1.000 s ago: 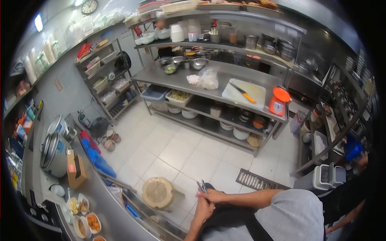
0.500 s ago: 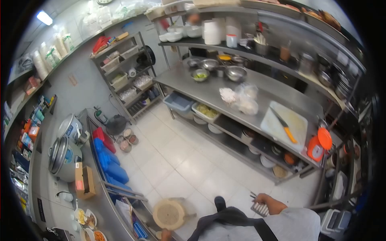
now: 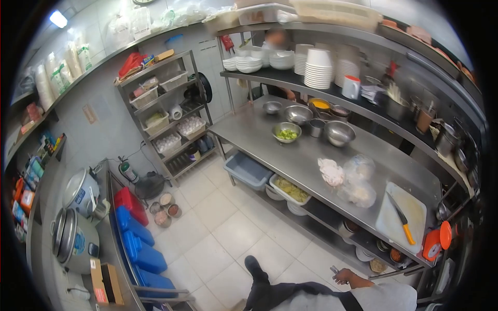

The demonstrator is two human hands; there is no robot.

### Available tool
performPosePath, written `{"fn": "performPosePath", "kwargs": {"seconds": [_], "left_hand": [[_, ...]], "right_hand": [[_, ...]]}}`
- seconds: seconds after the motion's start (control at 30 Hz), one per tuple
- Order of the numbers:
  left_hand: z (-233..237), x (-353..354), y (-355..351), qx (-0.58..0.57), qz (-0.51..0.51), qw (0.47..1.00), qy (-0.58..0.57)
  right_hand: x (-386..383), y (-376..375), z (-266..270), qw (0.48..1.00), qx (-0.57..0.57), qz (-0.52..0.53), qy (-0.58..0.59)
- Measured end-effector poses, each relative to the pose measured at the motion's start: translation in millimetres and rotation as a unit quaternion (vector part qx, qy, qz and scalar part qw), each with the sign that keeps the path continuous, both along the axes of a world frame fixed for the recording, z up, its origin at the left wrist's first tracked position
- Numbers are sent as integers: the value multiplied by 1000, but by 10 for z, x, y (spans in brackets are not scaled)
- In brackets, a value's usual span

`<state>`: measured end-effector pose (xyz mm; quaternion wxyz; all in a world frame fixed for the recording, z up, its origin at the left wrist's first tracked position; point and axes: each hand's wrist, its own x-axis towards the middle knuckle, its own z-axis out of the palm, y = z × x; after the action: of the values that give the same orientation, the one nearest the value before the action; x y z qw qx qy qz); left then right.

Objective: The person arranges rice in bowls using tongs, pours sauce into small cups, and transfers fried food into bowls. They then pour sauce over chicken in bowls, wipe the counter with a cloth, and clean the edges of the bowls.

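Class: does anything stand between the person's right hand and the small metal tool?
Nothing visible does. The right hand grips the metal tool, whose tips poke out past the fingers, over the floor tiles beside the steel table. The left hand is out of view.

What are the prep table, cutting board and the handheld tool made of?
Prep table: likely stainless steel, brushed, soft grey reflections. Cutting board: probably plastic, matte white, yellowish staining. Tool in the right hand: seemingly metal, grey glint; too small to confirm.

White tiled floor (image 3: pixel 223 243), steel worktable (image 3: pixel 306 158), wire shelving (image 3: pixel 174 122), grey wall (image 3: pixel 106 132)
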<state>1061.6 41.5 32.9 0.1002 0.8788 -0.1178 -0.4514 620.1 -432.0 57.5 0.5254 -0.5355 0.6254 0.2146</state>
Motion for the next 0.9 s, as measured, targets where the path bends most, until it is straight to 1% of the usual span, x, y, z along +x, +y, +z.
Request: {"fn": "performPosePath", "kwargs": {"seconds": [0.03,0.07,0.1,0.13,0.17,0.2,0.23,0.27,0.3,0.33,0.37,0.4,0.43,0.47,0.5,0.53,0.57,0.6,0.63,0.67,0.7,0.73,0.77,0.8,0.83,0.87,0.9], "left_hand": [[-56,486,-278,8,-92,995,-27],[-90,1073,-643,34,-260,962,-71],[-118,1667,-1126,56,-385,914,-114],[-37,2279,-1629,-48,-56,997,-3],[238,2805,-2262,-129,-91,978,-140],[567,3342,-2936,-184,-127,931,-289],[1117,3826,-3636,-213,-157,926,-271],[1746,4126,-4287,-298,-142,903,-277],[2237,4411,-4896,-365,-180,855,-322],[2967,4505,-5431,-408,-202,829,-326],[3539,4603,-5960,-435,-215,812,-324],[3996,4725,-6472,-498,-251,755,-344],[4376,4807,-6932,-519,-250,743,-341],[4848,4811,-7297,-528,-289,709,-368],[5188,4822,-7609,-552,-313,669,-387],[5496,4861,-7933,-577,-332,626,-406],[5772,4937,-8276,-582,-354,575,-453],[5919,5014,-8526,-579,-379,528,-492],[6085,5070,-8739,-576,-391,527,-488],[6295,5130,-8961,-514,-410,545,-520],[6457,5202,-9182,-452,-426,560,-549],[6513,5363,-9430,-463,-425,532,-568],[6596,5516,-9671,-456,-431,526,-574],[6667,5642,-9862,-450,-438,520,-579],[6689,5798,-10087,-461,-443,514,-572],[6683,5952,-10308,-505,-433,481,-570],[6645,6093,-10465,-548,-425,449,-564]], "right_hand": [[288,-92,78,1000,-13,-14,-1],[567,-282,202,1000,-22,-17,2],[829,-428,343,1000,-15,6,-5],[1102,-506,403,999,-2,29,-14],[1392,-675,507,990,-48,134,-24],[1687,-867,589,990,-45,131,-21],[1922,-938,638,991,-80,85,-69],[2124,-976,650,985,-117,36,-118],[2292,-1033,689,986,-114,30,-117],[2461,-1076,729,987,-118,-7,-107],[2657,-1164,729,986,-125,-47,-100],[2825,-1266,689,985,-124,-59,-108],[2908,-1349,630,974,-171,132,-61],[2883,-1418,471,924,-211,318,-9],[2737,-1512,-40,899,-217,370,-86],[2700,-1558,-203,901,-219,363,-90],[2750,-1649,-292,953,-187,227,-67],[2760,-1512,-432,986,-137,86,-43],[2595,-1383,-674,960,-213,89,-158],[2829,-1423,-368,989,-95,-58,-99],[3055,-1458,-94,976,-5,-217,-23],[3082,-1445,-248,973,-7,-230,-24],[3095,-1430,-385,979,-91,-163,-77],[3101,-1394,-555,972,-175,-94,-126],[3538,-1418,141,932,-97,-344,-57],[3649,-1425,177,926,-98,-359,-54],[3770,-1338,169,899,-138,-404,-101]]}}
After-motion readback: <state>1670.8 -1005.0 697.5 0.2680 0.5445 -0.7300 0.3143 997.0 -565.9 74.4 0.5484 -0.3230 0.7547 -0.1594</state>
